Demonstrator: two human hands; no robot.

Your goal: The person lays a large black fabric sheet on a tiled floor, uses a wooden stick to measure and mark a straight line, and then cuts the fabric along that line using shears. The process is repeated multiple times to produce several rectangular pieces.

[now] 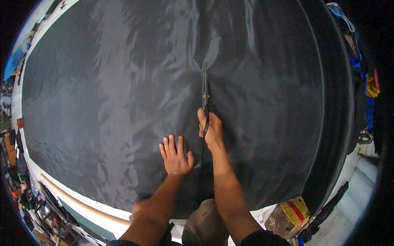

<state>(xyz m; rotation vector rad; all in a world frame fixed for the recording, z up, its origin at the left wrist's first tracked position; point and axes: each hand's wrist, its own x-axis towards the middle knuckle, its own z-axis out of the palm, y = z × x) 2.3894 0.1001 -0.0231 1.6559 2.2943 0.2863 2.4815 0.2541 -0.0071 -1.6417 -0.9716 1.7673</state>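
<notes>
A large sheet of black fabric is spread out in front of me, wrinkled around the middle. My right hand is closed round the handles of a pair of scissors, whose blades point away from me. The blade tips meet the cloth where folds gather. Behind the scissors a cut line runs through the fabric toward my knees. Left of that line my left hand lies flat on the cloth with its fingers spread.
Along the right edge the fabric forms a thick dark roll. A wooden stick lies at the lower left, near a clutter of small items. A yellow and red package sits at the lower right. Blue material shows at the far left.
</notes>
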